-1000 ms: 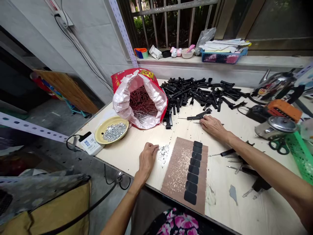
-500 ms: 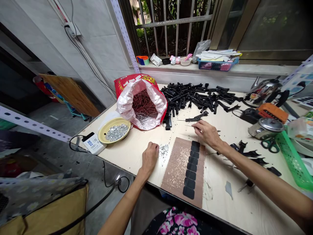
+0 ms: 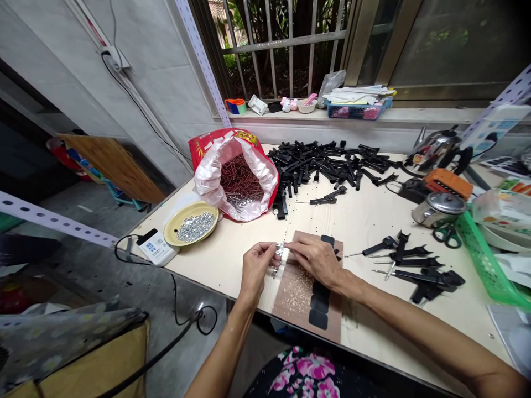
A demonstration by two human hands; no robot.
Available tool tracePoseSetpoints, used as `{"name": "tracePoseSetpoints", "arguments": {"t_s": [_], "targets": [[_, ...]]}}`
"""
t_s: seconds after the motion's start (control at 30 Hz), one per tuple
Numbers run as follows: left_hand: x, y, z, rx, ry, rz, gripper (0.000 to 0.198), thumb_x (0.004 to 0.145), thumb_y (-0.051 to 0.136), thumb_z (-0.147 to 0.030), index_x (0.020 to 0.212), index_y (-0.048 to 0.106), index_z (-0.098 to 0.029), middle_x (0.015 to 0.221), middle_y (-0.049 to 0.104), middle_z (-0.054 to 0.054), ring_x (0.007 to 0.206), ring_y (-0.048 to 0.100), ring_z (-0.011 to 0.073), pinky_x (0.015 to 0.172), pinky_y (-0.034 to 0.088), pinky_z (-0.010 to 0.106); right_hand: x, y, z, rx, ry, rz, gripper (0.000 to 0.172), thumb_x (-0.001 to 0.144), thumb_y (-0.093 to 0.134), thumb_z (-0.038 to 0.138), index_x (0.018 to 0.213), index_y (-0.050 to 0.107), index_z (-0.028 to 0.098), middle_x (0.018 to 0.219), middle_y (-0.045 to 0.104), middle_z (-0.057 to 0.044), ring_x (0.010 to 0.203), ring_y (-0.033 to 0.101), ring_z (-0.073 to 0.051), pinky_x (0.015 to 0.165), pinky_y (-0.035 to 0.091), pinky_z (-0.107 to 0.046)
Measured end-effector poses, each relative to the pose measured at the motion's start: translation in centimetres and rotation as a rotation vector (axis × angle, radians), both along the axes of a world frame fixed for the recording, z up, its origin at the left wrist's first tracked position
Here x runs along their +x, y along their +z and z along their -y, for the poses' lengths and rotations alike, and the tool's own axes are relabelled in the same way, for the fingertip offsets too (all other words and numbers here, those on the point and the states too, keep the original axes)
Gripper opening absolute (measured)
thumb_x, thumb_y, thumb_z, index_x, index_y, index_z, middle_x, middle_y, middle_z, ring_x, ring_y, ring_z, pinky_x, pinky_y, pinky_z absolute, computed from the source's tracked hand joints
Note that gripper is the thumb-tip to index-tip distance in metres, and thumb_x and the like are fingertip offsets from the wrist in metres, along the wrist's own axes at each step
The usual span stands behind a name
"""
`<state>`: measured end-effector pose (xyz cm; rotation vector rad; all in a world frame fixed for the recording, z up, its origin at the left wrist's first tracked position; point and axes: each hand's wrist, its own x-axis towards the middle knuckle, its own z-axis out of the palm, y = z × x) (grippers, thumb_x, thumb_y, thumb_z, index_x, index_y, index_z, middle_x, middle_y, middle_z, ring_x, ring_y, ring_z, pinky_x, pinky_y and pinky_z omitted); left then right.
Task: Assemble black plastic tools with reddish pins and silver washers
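Note:
My right hand [image 3: 318,260] is closed around a black fork-ended plastic piece [image 3: 337,253], whose forked end shows behind the knuckles. A thin metal rod [image 3: 281,246] points left from those fingers. My left hand [image 3: 257,270] meets the rod's tip with thumb and forefinger pinched; what lies in the pinch is too small to make out. Small silvery metal bits [image 3: 274,271] lie scattered on the tabletop beside the left fingers. Under my right hand is a brown board [image 3: 290,298] with pale specks and a row of black square pads [image 3: 318,320], partly covered by the hand.
A yellow bowl [image 3: 169,222] of silvery bits and a red sack [image 3: 265,188] of rusty-coloured rods stand left. Black plastic pieces [image 3: 319,160] are heaped at the back. Several rod-fitted pieces [image 3: 423,273] lie right, near scissors [image 3: 447,236], a metal pot [image 3: 440,210] and a green basket [image 3: 485,265].
My right hand has come left and nearer with the rod-fitted black piece, over the board, to meet my left hand. The left hand has turned its pinch toward the rod's tip.

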<state>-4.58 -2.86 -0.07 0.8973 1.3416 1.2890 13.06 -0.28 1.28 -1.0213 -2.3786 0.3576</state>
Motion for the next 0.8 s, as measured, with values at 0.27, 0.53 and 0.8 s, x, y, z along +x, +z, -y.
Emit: {"name": "tracePoseSetpoints", "arguments": {"t_s": [0.27, 0.53, 0.8], "targets": [[1.2, 0.3, 0.1, -0.020, -0.020, 0.088, 0.024, 0.069, 0.072, -0.032, 0.077, 0.064, -0.011, 0.063, 0.063, 0.002, 0.057, 0.059, 0.0106, 0.058, 0.051, 0.022, 1.1, -0.3, 0.1, 0.038, -0.035, -0.013, 0.026, 0.092, 0.047, 0.020, 0.113, 0.062, 0.024, 0.086, 0.060, -0.003, 0.078, 0.056, -0.014, 0.070, 0.042, -0.024], [1.4, 0.5, -0.6, -0.073, -0.054, 0.284, 0.022, 0.063, 0.076, -0.027, 0.069, 0.062, -0.012, 0.060, 0.062, 0.000, 0.055, 0.058, 0.0088, 0.056, 0.051, 0.021, 1.6, -0.2, 0.5, 0.056, -0.068, -0.030, 0.024, 0.092, 0.047, 0.020, 0.110, 0.062, 0.023, 0.089, 0.062, -0.003, 0.080, 0.057, -0.015, 0.070, 0.042, -0.025], [1.8, 0.5, -0.6, -0.065, -0.104, 0.210, 0.025, 0.064, 0.076, -0.031, 0.071, 0.060, -0.012, 0.060, 0.063, 0.000, 0.056, 0.059, 0.0094, 0.059, 0.052, 0.022, 2.0, -0.5, 0.6, 0.070, -0.086, -0.011, 0.024, 0.093, 0.044, 0.023, 0.106, 0.064, 0.021, 0.086, 0.062, -0.005, 0.078, 0.057, -0.015, 0.070, 0.043, -0.025]]}}
